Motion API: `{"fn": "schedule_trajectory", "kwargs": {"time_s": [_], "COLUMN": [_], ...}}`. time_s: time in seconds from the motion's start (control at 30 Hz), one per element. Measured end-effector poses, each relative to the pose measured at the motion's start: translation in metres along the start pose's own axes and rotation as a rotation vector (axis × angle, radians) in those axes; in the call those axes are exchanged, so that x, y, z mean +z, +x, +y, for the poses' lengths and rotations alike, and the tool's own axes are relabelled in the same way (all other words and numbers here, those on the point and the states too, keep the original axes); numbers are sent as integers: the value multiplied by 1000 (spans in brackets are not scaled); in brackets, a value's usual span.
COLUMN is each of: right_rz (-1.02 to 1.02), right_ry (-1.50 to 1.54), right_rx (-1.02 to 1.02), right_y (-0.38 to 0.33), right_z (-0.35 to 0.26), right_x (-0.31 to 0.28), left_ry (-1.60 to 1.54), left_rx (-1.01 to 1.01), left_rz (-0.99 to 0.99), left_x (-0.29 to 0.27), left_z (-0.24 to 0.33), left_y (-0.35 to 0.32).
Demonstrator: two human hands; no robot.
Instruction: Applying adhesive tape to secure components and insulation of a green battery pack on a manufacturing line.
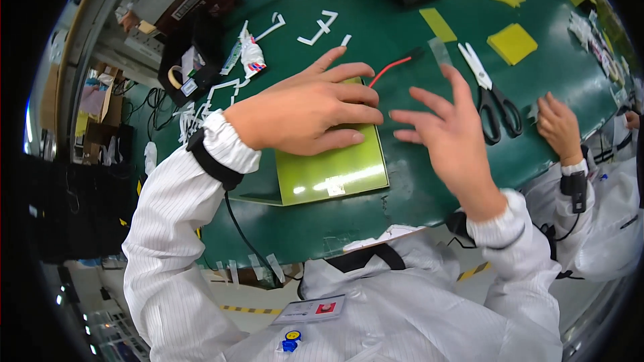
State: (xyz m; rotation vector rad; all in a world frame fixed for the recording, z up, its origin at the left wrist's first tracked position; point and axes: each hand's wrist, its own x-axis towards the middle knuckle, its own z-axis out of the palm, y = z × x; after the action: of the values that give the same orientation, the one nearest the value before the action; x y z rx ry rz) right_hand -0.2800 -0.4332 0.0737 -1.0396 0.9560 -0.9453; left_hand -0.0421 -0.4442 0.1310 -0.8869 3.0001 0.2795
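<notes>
A flat, square yellow-green pack [332, 177] with a small white label lies on the green table in front of me. A red lead [389, 70] with a dark connector runs from its far edge. My left hand [312, 107] lies across the upper part of the pack, fingers stretched and palm down, hiding much of it. Just right of the pack, my right hand [451, 137] is raised with its fingers spread. A strip of clear tape [439, 52] appears to hang at its index fingertip. Black-handled scissors [488, 90] lie beyond that hand.
Yellow sheets [512, 44] and white backing strips [316, 29] lie farther back. A crumpled white tube [252, 57] and a black bin [191, 60] stand left. Tape pieces [255, 267] hang on the near edge. At right is a co-worker's hand [559, 129].
</notes>
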Motion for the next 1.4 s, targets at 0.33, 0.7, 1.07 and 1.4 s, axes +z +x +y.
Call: {"fn": "schedule_trajectory", "kwargs": {"time_s": [0.33, 0.7, 1.07, 1.4], "right_rz": [98, 26, -66, 125], "right_ry": [77, -252, -130, 235], "right_rx": [-251, -466, -418, -85], "right_y": [-58, -54, -50, -31], "right_z": [57, 68, 66, 33], "right_x": [39, 30, 22, -5], "left_ry": [-345, -551, -557, -574], "left_rx": [-205, -210, -239, -235], "left_rz": [-26, 4, -42, -27], "left_x": [12, 22, 16, 19], "left_z": [-17, -26, -22, -22], "left_y": [1, -1, 3, 3]}}
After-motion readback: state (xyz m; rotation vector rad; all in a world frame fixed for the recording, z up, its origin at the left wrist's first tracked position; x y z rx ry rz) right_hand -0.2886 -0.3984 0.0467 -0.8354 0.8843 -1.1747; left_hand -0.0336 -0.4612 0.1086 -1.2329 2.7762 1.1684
